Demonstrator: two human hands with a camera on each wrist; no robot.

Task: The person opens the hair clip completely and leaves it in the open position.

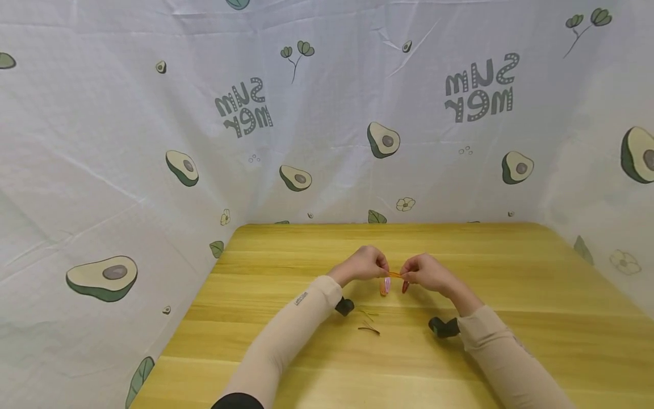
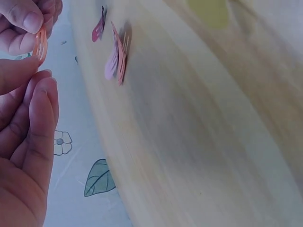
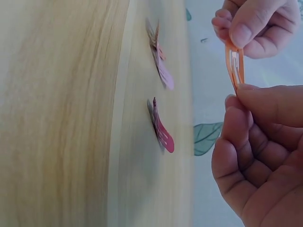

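Orange hair clip pinched between both hands, "SUM MER" backdrop behind.

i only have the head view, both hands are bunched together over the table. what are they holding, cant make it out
Observer: An orange snap hair clip. The right hand pinches one end, the left hand the other.
Operator: any more clips around
Observer: Yes, a dark red clip lies on the table, apart from the others.
Operator: others?
Observer: A pink clip and an orange-pink clip lie against each other, seemingly overlapping, in the left wrist view.
Operator: is the held one touching the table
Observer: No, in both wrist views it is clear of the wood, held only by the fingertips.
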